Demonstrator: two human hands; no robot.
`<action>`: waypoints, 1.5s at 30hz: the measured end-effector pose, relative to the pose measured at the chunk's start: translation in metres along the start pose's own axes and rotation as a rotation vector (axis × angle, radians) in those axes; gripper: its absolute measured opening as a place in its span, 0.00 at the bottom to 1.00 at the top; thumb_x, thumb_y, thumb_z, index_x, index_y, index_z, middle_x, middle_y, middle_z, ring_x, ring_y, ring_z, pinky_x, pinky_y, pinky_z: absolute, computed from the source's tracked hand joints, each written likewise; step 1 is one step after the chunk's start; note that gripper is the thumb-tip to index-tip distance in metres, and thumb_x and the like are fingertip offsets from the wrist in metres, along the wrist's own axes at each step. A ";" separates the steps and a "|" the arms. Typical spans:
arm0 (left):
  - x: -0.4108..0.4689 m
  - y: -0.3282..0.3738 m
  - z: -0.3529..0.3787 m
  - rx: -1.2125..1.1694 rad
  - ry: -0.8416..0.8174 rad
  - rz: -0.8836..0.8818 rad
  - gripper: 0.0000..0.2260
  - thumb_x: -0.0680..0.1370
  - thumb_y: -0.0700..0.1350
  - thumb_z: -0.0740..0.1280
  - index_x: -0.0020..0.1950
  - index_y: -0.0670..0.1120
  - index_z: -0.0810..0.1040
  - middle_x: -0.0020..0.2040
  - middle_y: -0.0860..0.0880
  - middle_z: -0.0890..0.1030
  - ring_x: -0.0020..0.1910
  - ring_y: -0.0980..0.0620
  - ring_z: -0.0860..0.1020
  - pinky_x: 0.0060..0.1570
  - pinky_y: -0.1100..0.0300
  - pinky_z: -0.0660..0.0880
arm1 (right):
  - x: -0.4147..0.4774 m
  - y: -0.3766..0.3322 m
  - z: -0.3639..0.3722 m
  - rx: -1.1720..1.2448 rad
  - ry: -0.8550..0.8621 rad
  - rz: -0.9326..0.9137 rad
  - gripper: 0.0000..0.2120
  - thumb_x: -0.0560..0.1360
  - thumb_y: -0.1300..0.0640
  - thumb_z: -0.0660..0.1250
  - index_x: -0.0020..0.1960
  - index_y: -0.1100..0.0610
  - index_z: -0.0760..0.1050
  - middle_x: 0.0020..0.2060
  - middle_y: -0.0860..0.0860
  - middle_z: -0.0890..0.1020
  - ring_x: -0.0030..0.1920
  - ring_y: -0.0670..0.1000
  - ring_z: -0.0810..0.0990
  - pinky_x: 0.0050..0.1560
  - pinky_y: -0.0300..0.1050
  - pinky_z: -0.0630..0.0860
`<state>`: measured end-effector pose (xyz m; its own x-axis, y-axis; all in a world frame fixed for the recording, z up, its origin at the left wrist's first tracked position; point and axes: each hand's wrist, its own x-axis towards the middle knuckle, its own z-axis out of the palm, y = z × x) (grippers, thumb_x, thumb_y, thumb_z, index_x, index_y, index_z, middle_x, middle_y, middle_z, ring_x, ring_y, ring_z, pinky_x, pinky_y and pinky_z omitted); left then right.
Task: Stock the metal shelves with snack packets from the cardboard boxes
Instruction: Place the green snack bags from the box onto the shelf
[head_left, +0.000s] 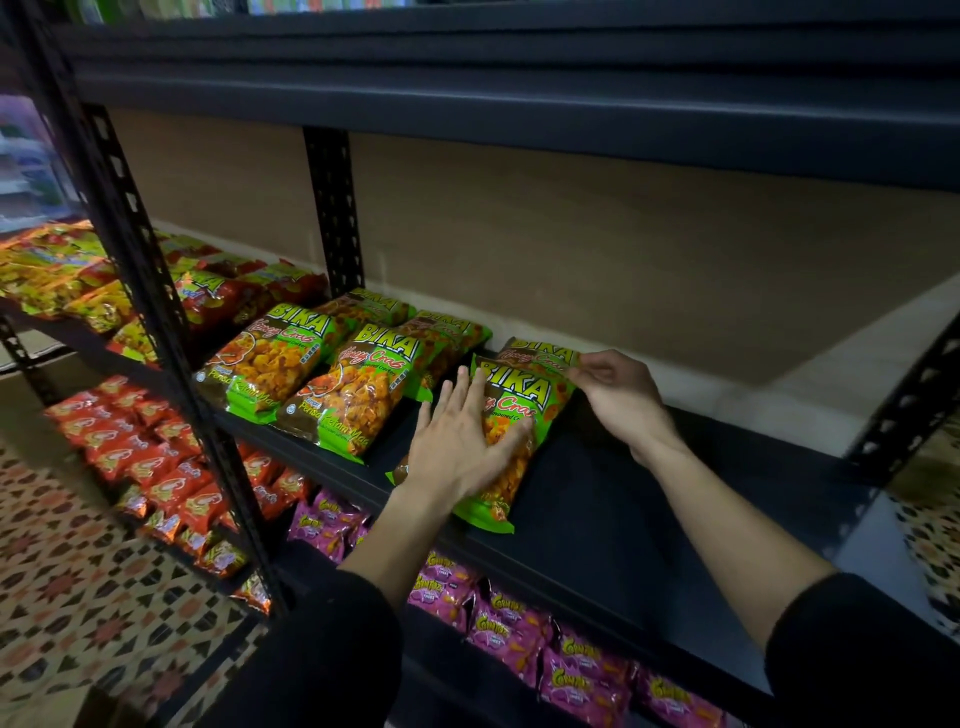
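A green Bika snack packet (524, 400) lies flat on the dark metal shelf (649, 499), overlapping another green packet (540, 353) behind it. My left hand (462, 441) rests flat on the packet's lower half with fingers spread. My right hand (618, 395) pinches the packet's top right corner between thumb and fingers. To the left, several more green Bika packets (291, 358) lie in two overlapping rows. No cardboard box is in view.
Pink snack packets (519, 623) fill the shelf below. Red packets (150, 457) and mixed yellow-red packets (62, 270) fill the left shelf unit. A black perforated upright (156, 322) divides the units. The right part of the shelf is bare. Patterned floor tiles lie at lower left.
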<state>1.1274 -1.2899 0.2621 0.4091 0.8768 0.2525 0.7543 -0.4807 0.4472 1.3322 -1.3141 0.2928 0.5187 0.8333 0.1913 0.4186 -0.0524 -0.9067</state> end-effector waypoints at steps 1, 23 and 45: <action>0.000 0.000 -0.002 -0.028 0.000 -0.006 0.40 0.77 0.72 0.51 0.81 0.51 0.47 0.81 0.51 0.46 0.80 0.51 0.47 0.77 0.49 0.45 | -0.002 -0.001 -0.002 -0.011 0.001 -0.013 0.12 0.75 0.52 0.72 0.57 0.53 0.80 0.54 0.50 0.84 0.56 0.49 0.82 0.60 0.44 0.76; -0.293 -0.022 0.014 -0.411 0.259 -0.500 0.11 0.80 0.52 0.66 0.56 0.47 0.80 0.53 0.49 0.80 0.56 0.51 0.78 0.57 0.53 0.75 | -0.210 0.016 0.013 -0.112 -0.627 -0.321 0.05 0.76 0.54 0.71 0.51 0.52 0.82 0.46 0.46 0.85 0.48 0.45 0.83 0.54 0.42 0.78; -0.632 -0.214 0.217 -0.565 -0.364 -1.526 0.14 0.80 0.47 0.67 0.62 0.41 0.77 0.59 0.41 0.81 0.58 0.44 0.79 0.50 0.59 0.71 | -0.447 0.257 0.282 -0.774 -1.465 -0.112 0.14 0.79 0.53 0.67 0.62 0.58 0.78 0.62 0.55 0.80 0.64 0.55 0.77 0.59 0.44 0.71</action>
<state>0.8189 -1.7393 -0.1791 -0.3278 0.4286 -0.8419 0.3112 0.8904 0.3321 0.9977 -1.5454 -0.1319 -0.4450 0.6049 -0.6603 0.8823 0.1696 -0.4391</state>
